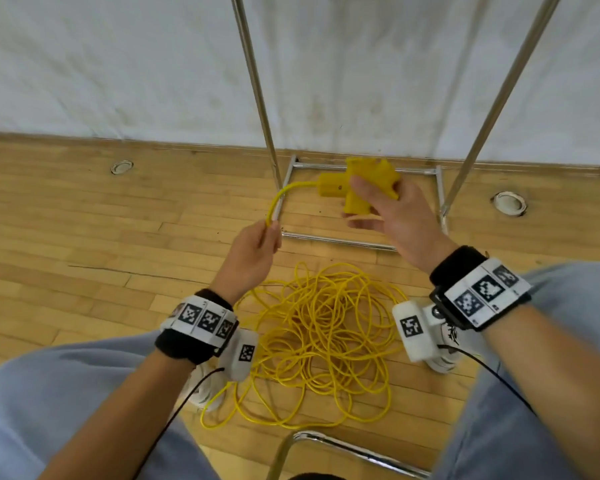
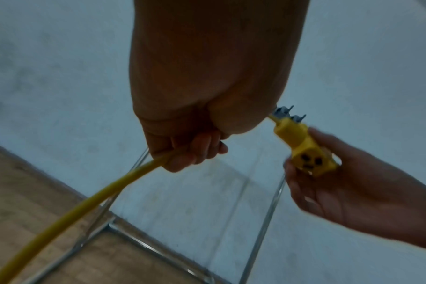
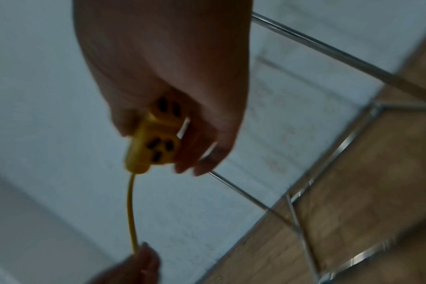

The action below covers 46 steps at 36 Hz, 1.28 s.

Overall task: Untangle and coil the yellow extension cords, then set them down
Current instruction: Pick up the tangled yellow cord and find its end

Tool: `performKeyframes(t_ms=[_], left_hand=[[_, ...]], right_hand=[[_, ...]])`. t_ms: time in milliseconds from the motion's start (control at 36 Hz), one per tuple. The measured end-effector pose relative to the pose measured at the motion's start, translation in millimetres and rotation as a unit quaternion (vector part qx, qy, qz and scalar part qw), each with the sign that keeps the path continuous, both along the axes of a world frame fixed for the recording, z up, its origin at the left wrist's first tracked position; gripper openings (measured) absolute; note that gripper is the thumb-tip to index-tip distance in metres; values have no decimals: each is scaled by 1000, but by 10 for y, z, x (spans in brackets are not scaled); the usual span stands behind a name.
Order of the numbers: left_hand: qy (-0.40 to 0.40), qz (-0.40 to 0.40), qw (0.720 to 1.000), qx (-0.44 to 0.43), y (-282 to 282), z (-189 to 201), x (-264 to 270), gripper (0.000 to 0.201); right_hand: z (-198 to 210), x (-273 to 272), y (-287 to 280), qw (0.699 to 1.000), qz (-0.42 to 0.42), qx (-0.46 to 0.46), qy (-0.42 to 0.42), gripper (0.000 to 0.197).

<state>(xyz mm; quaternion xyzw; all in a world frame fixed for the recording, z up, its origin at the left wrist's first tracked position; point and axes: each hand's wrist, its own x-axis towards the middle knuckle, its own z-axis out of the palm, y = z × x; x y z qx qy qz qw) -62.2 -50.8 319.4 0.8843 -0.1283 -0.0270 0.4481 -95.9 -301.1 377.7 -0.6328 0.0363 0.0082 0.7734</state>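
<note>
A yellow extension cord lies in a tangled heap [image 1: 323, 341] on the wooden floor between my legs. My right hand [image 1: 388, 209] holds its yellow multi-outlet socket head [image 1: 357, 188] up in the air, thumb and fingers around it; the socket head [image 2: 304, 149] shows dark slots in the left wrist view and the same socket head [image 3: 153, 142] appears in the right wrist view. A short arc of cord [image 1: 284, 199] runs from the head to my left hand [image 1: 253, 258], which grips the cord [image 2: 85, 203] in a fist. The same cord [image 3: 131, 211] drops to the left hand [image 3: 131, 269].
A chrome rack frame [image 1: 361, 202] stands against the white wall [image 1: 118, 64], its base rails on the floor just beyond my hands. A chrome chair rail [image 1: 326, 445] sits near my knees. Two round floor sockets [image 1: 122, 167] are set in the wood. White shoes [image 1: 444, 348] flank the heap.
</note>
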Motion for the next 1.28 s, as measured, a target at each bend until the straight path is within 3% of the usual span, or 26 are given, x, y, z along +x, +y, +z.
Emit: performKeyframes(t_ms=[139, 278, 361, 444, 556, 639, 722, 806, 861, 944, 1000, 1028, 1083, 1139, 1167, 1194, 1222, 1278], left_hand=[[-57, 12, 997, 48, 220, 133, 87, 40], [-71, -51, 995, 39, 197, 204, -31, 33], [-83, -130, 985, 78, 140, 210, -125, 28], [-107, -182, 971, 115, 104, 133, -168, 23], [-130, -174, 968, 123, 137, 87, -115, 32], [-150, -108, 966, 179, 196, 93, -109, 38], [-24, 16, 984, 177, 135, 141, -210, 35], [168, 83, 967, 171, 40, 111, -268, 45], [238, 125, 955, 123, 7, 50, -287, 68], [240, 205, 946, 72, 7, -28, -216, 108], [297, 230, 927, -2, 64, -42, -157, 114], [345, 234, 908, -46, 110, -39, -125, 104], [424, 211, 861, -184, 194, -25, -67, 55], [467, 180, 779, -379, 209, 113, -77, 34], [472, 191, 713, -482, 222, 153, -70, 39], [463, 194, 669, -548, 230, 167, -38, 43], [444, 201, 656, -576, 218, 211, -26, 44], [403, 193, 683, -578, 190, 255, -11, 42]], right_hand=[[-218, 24, -75, 973, -14, -229, 6, 35], [-358, -8, 40, 887, 139, -441, -8, 39], [-414, -67, 188, 888, 212, -407, -18, 16], [-440, -119, 323, 896, 258, -360, -19, 20], [-448, -175, 450, 928, 259, -268, -2, 19], [-410, -187, 491, 948, 230, -221, 9, 16], [-380, -191, 465, 957, 209, -200, 35, 13], [-367, -224, 452, 953, 225, -196, 54, 14], [-370, -257, 469, 951, 229, -202, 56, 14], [-407, -294, 490, 954, 211, -206, 59, 13], [-436, -304, 493, 956, 208, -196, 60, 13], [-447, -306, 490, 956, 209, -195, 59, 13], [-458, -313, 477, 953, 221, -199, 54, 14], [-465, -325, 467, 943, 253, -210, 52, 16], [-473, -332, 467, 935, 275, -219, 53, 16], [-490, -335, 470, 925, 297, -232, 54, 16], [-510, -338, 474, 914, 315, -251, 50, 15], [-541, -345, 487, 892, 344, -292, 36, 12]])
